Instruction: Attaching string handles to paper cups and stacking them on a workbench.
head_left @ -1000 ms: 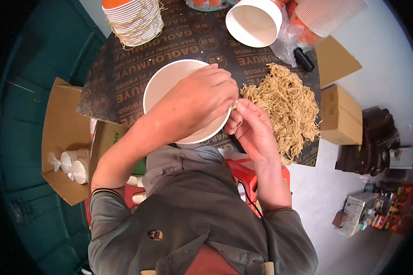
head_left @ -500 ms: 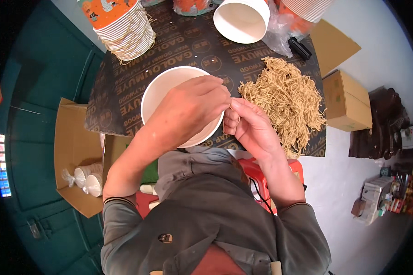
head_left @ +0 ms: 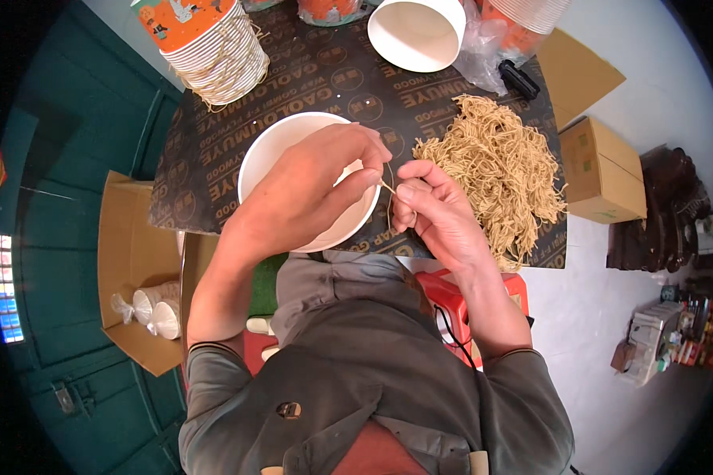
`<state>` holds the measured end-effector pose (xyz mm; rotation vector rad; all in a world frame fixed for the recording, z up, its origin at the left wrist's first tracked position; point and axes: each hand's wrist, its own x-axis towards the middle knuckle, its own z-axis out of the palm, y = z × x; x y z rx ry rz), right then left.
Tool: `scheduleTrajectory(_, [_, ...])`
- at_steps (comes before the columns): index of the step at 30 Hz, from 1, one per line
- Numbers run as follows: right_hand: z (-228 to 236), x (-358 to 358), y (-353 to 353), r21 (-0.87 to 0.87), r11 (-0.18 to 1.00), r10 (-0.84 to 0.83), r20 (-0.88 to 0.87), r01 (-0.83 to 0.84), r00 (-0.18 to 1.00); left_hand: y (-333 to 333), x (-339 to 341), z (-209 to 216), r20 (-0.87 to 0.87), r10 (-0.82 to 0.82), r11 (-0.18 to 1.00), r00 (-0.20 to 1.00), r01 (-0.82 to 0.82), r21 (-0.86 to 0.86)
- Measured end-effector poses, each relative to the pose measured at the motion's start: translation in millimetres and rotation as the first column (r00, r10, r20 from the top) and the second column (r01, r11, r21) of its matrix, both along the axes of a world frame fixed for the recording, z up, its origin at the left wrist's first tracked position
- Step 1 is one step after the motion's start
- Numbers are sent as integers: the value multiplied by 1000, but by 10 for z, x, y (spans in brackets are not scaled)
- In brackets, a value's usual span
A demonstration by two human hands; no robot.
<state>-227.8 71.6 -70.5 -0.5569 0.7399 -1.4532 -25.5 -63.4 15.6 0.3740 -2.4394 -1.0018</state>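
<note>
A white paper tub [head_left: 255, 162] stands mouth up at the table's near edge. My left hand [head_left: 313, 186] reaches across its mouth, thumb and forefinger apart beside the right rim. A short piece of tan string [head_left: 387, 188] runs from the rim area to my right hand [head_left: 440, 207], just right of the tub. The right thumb and curled fingers pinch the string, with the forefinger lifted. A thin end hangs below. Whether the string passes through the tub's wall is hidden. A heap of loose tan strings [head_left: 495, 170] lies right of my right hand.
On the dark printed plywood table [head_left: 301, 75], stacked tubs [head_left: 226, 67] draped with strings stand at far left. Another white tub [head_left: 417, 36] lies tipped at the back, near a black object [head_left: 519, 79] and clear plastic bag [head_left: 481, 55]. Cardboard boxes [head_left: 602, 170] flank the table; a red stool [head_left: 451, 297] is below.
My left thumb has parted from its fingers, and the right forefinger has lifted. The hands are slightly farther apart, baring the string between them. The tub has shifted slightly left.
</note>
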Motion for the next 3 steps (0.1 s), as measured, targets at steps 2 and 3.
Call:
scheduleTrajectory(2, [-63,-38,24,-5,1000,10,18,-10,1000,-21,41,-10,5,-35,998,999,35,-49])
scheduleTrajectory(3, [-90,-68,29,-13,1000,20,32,-19,999,-35,53,-26,-4,-51,997,999,51,-61])
